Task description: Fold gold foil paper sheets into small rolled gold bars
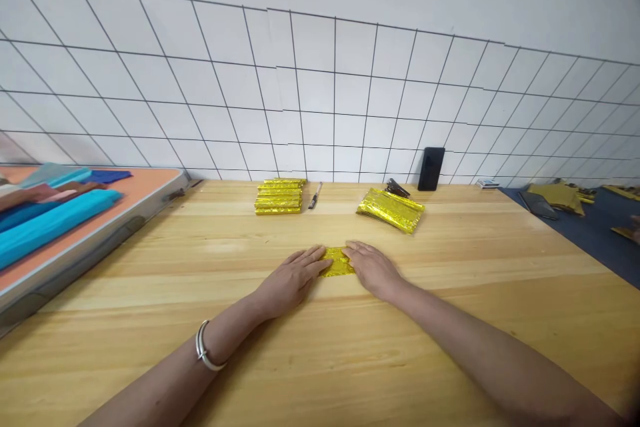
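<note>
A small shiny yellow foil piece (337, 262) lies flat on the wooden table (320, 373) between my hands. My left hand (293, 278) rests on its left end, palm down with fingers stretched out. On the right end lies my right hand (373, 269), its fingers also extended and flat. Behind the left hand is a stack of folded yellow foil pieces (279, 197). A second yellow foil pile (391, 209) sits behind the right hand.
A pen (315, 195) lies beside the left stack. Near the wall are a black clip (398, 188), an upright black phone-like object (431, 169) and a small stack (488, 183). Blue cloths (60, 223) lie on an orange surface at left; a dark table (605, 227) adjoins at right.
</note>
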Motion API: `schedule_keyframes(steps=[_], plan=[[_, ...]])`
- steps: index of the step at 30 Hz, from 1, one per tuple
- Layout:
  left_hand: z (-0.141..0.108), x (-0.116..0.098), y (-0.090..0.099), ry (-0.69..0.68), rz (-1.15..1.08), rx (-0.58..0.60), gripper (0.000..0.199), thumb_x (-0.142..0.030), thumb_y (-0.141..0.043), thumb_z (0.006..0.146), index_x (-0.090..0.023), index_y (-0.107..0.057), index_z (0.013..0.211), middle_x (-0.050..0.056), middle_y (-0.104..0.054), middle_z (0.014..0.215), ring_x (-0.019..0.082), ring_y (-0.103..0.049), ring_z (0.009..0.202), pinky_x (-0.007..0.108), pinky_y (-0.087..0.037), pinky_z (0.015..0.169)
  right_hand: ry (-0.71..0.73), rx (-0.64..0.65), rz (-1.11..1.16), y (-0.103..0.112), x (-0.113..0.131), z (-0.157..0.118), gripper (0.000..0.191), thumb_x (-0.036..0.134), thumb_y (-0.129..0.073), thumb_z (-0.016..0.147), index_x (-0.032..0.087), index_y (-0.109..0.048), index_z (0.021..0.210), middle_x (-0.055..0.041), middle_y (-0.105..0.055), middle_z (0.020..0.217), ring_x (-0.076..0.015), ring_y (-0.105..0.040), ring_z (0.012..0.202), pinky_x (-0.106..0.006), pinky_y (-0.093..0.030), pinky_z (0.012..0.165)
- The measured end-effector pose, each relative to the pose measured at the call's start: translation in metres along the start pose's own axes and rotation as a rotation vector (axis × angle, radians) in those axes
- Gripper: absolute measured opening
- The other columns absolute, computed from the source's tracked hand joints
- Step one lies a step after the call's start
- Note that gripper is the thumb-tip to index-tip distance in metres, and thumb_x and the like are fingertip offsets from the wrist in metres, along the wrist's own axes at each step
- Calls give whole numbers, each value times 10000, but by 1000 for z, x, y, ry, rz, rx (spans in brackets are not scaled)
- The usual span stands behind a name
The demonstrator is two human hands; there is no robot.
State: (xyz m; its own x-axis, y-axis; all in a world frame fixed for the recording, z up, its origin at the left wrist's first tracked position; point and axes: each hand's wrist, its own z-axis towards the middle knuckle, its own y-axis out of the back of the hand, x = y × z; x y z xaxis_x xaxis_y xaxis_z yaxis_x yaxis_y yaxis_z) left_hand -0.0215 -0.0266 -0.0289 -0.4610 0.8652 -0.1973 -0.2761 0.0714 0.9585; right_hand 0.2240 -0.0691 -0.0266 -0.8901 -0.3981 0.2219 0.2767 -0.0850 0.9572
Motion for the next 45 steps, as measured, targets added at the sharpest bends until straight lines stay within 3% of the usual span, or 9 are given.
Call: schedule_keyframes(steps=[7,17,27,32,37,45], plan=[[0,1,0,-20,0,-2,550,-104,-367,853,-251,-343,1382,56,-302,1458,215,-273,1345,428,-287,1081,16,45,2,-3,-4,1,442,204,-302,921,159,-407,1348,-78,-364,1433,-160,-303,1321,-349,-249,1089],[0,0,-5,8,20,-38,460,-249,-306,939,-202,-313,1397,80,-324,1446,198,-300,1333,401,-273,1094,10,36,10,1,-1,-2,442,216,-305,929,166,-383,1361,-78,-362,1435,-167,-297,1324,-368,-238,1095],[1,-6,0,8,61,-8,531,-437,-353,930,-230,-276,1413,72,-290,1458,216,-249,1354,404,-229,1102,46,70,-32,9,7,-8,542,484,-303,927,196,-347,1384,-66,-251,1486,-210,-179,1368,-402,-173,1108],[-1,-6,-1,-7,64,-4,533,-440,-356,929,-262,-250,1420,55,-266,1466,213,-229,1361,412,-223,1100,56,82,-77,13,11,-9,599,537,-266,919,179,-319,1396,-68,-219,1496,-209,-119,1381,-398,-102,1121],[0,-5,-3,-12,61,21,538,-433,-350,933,-245,-238,1424,64,-270,1466,212,-212,1366,424,-193,1107,86,134,-50,14,9,-8,657,568,-245,909,145,-288,1410,-88,-217,1494,-209,-156,1374,-378,-142,1115],[2,-13,6,24,43,67,549,-436,-313,939,-222,-209,1434,82,-228,1483,228,-180,1375,422,-173,1107,142,183,-29,13,-2,-4,706,587,-240,899,134,-207,1440,-104,-123,1510,-235,-98,1382,-392,-122,1120]])
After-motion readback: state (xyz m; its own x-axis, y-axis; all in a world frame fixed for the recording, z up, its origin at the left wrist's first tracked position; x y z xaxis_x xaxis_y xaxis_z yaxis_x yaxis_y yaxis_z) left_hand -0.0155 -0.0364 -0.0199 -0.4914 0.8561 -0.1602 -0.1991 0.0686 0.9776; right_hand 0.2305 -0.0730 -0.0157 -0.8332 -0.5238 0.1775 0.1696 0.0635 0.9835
